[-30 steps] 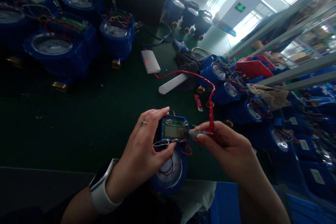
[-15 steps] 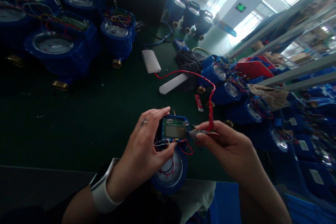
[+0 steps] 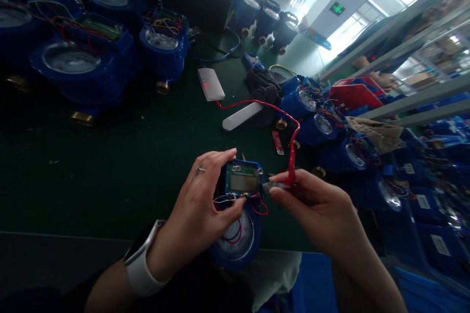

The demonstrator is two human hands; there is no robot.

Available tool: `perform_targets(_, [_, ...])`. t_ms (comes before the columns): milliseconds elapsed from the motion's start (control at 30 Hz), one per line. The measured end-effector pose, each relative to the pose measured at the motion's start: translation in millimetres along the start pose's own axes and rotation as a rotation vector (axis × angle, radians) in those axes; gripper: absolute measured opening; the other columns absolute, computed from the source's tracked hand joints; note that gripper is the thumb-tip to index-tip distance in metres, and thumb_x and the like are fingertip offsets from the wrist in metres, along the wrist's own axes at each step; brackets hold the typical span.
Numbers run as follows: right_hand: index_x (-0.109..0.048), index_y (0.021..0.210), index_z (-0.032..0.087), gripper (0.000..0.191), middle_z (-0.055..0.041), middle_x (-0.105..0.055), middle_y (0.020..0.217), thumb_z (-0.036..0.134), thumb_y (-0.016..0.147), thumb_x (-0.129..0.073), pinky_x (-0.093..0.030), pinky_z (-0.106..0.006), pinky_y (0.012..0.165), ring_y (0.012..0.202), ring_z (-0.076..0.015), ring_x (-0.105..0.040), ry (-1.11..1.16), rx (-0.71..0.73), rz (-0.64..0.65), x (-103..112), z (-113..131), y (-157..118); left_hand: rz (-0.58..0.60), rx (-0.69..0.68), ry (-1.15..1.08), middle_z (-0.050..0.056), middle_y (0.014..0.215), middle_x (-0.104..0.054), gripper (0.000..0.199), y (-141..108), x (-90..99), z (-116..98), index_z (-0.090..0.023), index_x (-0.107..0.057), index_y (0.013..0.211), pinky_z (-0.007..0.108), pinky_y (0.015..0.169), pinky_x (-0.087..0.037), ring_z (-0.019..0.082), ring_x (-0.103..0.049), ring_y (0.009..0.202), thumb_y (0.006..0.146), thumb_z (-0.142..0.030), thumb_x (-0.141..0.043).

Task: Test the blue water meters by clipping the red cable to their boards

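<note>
A blue meter (image 3: pixel 253 249) with a round dial lies at the table's front edge, its circuit box and small grey display (image 3: pixel 244 183) facing up. My left hand (image 3: pixel 201 200) grips that box from the left, fingers at its top corner and thumb on the wires below the display. Between the thumb and fingers of my right hand (image 3: pixel 312 200) is a grey connector (image 3: pixel 273 187), held against the box's right side. A red cable (image 3: pixel 293 156) runs from it to a white box (image 3: pixel 211 85), where a red light shows.
Blue meters (image 3: pixel 84 63) with loose wires crowd the left; more (image 3: pixel 323 124) line the right. Beyond my hands lie a flat pale bar (image 3: pixel 242 116), a red packet (image 3: pixel 278 143) and a dark cloth (image 3: pixel 262 85). Grey rails (image 3: pixel 414 100) cross at right.
A red light now shows on the white box. The red cable's lower end and my right hand have shifted slightly left. My left hand keeps its hold on the meter.
</note>
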State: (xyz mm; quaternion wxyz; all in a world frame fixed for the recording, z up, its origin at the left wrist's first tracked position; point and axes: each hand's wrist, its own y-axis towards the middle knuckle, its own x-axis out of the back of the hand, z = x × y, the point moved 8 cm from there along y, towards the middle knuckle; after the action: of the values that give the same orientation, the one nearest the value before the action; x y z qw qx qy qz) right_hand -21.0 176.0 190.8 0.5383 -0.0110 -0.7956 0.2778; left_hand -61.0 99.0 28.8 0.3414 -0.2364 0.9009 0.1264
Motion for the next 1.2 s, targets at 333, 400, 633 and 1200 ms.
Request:
perform_targets(333, [-0.063,0.104,0.011,0.016,-0.0026,-0.062,0.087,0.025,0.096,-0.063,-0.052,-0.006,0.070,0.076,-0.0056,-0.064,0.128,0.115,0.035,-6,10,-6,0.012,0.001,0.016,0.004,0.134,-0.044,0.059,3,-1.9,0,-0.011,-0.042,0.142,0.022,0.112,-0.028,0.017,-0.038,0.128,0.088,-0.013,-0.066])
perform_targets(400, [-0.062,0.104,0.013,0.009,0.0015,-0.063,0.087,0.016,0.096,-0.062,-0.049,0.000,0.070,0.075,-0.0015,-0.063,0.157,0.176,0.045,-6,14,-5,0.009,-0.001,0.012,0.004,0.135,-0.044,0.059,3,-1.7,0,-0.011,-0.042,0.142,0.022,0.112,-0.028,0.017,-0.038,0.128,0.088,-0.013,-0.066])
perform_targets(633, [-0.061,0.105,0.013,0.010,0.0022,-0.063,0.088,0.015,0.095,-0.063,-0.048,0.002,0.070,0.076,-0.0004,-0.063,0.154,0.197,0.057,-5,14,-4,0.015,-0.006,0.017,0.005,0.135,-0.044,0.059,1,-1.3,-1,-0.009,-0.042,0.141,0.022,0.113,-0.026,0.017,-0.038,0.128,0.088,-0.013,-0.066])
perform_targets(1200, [-0.062,0.106,0.012,0.015,-0.0004,-0.062,0.089,0.024,0.097,-0.063,-0.049,-0.001,0.072,0.078,-0.0026,-0.064,0.236,0.045,0.048,-9,1,-9,0.003,-0.004,-0.008,0.004,0.136,-0.044,0.059,0,-1.0,0,-0.011,-0.041,0.142,0.022,0.112,-0.027,0.016,-0.037,0.128,0.088,-0.013,-0.066])
